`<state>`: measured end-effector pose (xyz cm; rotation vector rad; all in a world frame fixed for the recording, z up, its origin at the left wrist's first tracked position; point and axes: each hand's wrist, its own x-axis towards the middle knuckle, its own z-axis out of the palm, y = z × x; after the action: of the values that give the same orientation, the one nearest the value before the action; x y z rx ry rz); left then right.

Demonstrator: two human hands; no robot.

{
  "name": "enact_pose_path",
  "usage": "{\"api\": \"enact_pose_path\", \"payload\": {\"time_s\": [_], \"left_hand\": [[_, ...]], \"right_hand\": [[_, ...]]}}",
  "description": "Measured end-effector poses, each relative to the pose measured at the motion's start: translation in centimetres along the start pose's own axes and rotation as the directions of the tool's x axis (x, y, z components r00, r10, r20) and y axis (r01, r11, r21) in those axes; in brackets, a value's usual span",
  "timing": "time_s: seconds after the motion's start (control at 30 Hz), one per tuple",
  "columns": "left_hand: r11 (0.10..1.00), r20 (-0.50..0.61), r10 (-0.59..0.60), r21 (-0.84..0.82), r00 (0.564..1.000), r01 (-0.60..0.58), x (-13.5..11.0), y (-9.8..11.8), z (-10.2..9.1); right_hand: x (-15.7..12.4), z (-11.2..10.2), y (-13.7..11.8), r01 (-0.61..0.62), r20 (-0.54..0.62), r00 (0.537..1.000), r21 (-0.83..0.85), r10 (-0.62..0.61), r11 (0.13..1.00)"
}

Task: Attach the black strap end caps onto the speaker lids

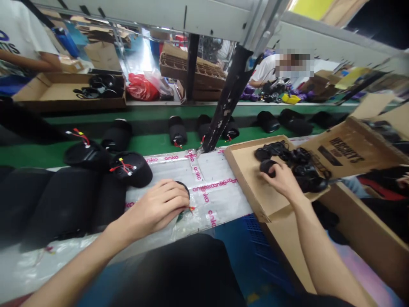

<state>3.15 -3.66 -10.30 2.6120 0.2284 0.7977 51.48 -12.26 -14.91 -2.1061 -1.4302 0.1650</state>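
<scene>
My left hand [156, 208] cupped a round black disc [183, 185]; my right hand [281, 181] pinched a black cap [267, 167] (in the cardboard box [246, 170]).

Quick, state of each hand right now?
Left hand: closed, curved over a black round piece on the plastic sheet.
Right hand: closed, holding a small black round part in the cardboard box.

pink print on clear plastic sheet [204, 187], repeated many times: reads approx. "anker", some letters distorted by folds. black print on cardboard box flap [347, 150]: approx. "hershey's", smaller lines illegible. white t-shirt [19, 38] at far left: blue letters, cut off, illegible.
</scene>
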Motion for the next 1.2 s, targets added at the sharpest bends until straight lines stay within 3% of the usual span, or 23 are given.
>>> {"api": "enact_pose_path", "payload": {"time_s": [0.1, 0.2, 0.27, 0.37, 0.43, 0.5, 0.57, 0.63, 0.7, 0.77, 0.83, 0.93, 1.1, 1.2], "left_hand": [[0.998, -0.128, -0.054, -0.041, 0.99, 0.049, -0.1, 0.4, 1.4], [0.989, -0.266, -0.145, -0.012, 0.953, 0.147, -0.1, 1.0, 2.7], [0.98, -0.326, -0.187, 0.003, 0.927, 0.199, 0.0, 1.3, 3.2], [0.977, -0.374, -0.195, 0.004, 0.907, 0.212, 0.1, 1.5, 3.5], [0.981, -0.393, -0.169, 0.017, 0.904, 0.191, 0.0, 1.4, 3.6], [0.987, -0.404, -0.134, 0.029, 0.905, 0.159, 0.0, 1.3, 3.7], [0.986, -0.425, -0.136, 0.026, 0.895, 0.163, 0.0, 1.3, 3.8], [0.968, -0.481, -0.22, -0.001, 0.849, 0.25, 0.2, 1.6, 4.0], [0.938, -0.527, -0.309, -0.031, 0.792, 0.346, 0.5, 1.9, 4.2], [0.928, -0.54, -0.329, -0.031, 0.775, 0.372, 0.8, 2.2, 4.3], [0.937, -0.535, -0.303, -0.018, 0.789, 0.348, 1.1, 2.3, 4.3], [0.937, -0.532, -0.312, -0.034, 0.787, 0.349, 1.3, 2.4, 4.3], [0.929, -0.515, -0.337, -0.044, 0.789, 0.368, 1.4, 2.5, 4.3], [0.933, -0.514, -0.325, -0.036, 0.794, 0.359, 1.4, 2.4, 4.4]], "right_hand": [[-1.7, -0.4, -3.0, 0.031, 0.029, 0.999, 0.133, -0.035, 0.991], [-4.8, 2.2, -8.2, 0.116, 0.179, 0.969, 0.269, -0.168, 0.956], [-7.2, 5.5, -11.8, 0.178, 0.337, 0.902, 0.282, -0.271, 0.943], [-9.8, 10.2, -15.4, 0.343, 0.552, 0.769, 0.072, -0.324, 0.937], [-10.4, 11.8, -15.9, 0.409, 0.628, 0.71, 0.001, -0.319, 0.913], [-10.3, 11.8, -15.6, 0.393, 0.64, 0.692, 0.056, -0.335, 0.918], [-9.8, 10.8, -15.1, 0.284, 0.607, 0.711, 0.214, -0.355, 0.935], [-9.4, 9.8, -15.1, 0.107, 0.555, 0.743, 0.453, -0.374, 0.885], [-9.6, 9.5, -15.6, -0.071, 0.489, 0.787, 0.677, -0.376, 0.732], [-10.3, 9.8, -16.6, -0.138, 0.398, 0.846, 0.806, -0.354, 0.576], [-11.1, 10.4, -17.6, -0.098, 0.309, 0.897, 0.835, -0.315, 0.542], [-11.9, 10.8, -18.8, -0.002, 0.213, 0.936, 0.799, -0.281, 0.601], [-12.6, 9.6, -19.5, 0.065, 0.106, 0.956, 0.835, -0.275, 0.546], [-12.7, 9.3, -19.7, 0.108, 0.072, 0.954, 0.821, -0.29, 0.561]]}}
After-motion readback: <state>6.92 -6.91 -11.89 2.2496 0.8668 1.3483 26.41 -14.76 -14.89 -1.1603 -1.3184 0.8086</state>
